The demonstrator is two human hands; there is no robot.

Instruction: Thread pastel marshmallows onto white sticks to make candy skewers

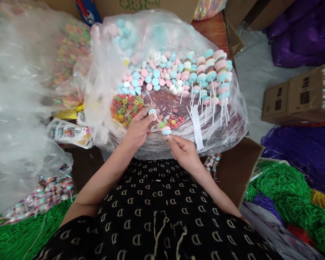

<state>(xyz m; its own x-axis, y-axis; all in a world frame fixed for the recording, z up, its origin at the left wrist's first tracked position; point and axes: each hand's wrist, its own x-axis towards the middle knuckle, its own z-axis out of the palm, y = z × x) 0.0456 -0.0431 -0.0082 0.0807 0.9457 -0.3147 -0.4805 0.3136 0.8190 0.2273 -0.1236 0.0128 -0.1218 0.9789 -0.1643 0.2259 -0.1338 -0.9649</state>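
Black shirt (157, 206) | stick (158, 120) slants far-left | left hand (139, 129) pinches disc (152, 112), right hand (182, 150) stick

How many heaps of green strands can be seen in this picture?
2. The left heap lies at the lower left; the right heap lies at the lower right, beside yellow strands. More may be hidden under the plastic.

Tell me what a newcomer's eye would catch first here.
Probably the pastel candies heaped on clear plastic at upper centre, with loaded candy sticks to their right. Just below, the left hand pinches a candy and the right hand grips a candy-threaded stick. Bright green strands stand out at lower right.
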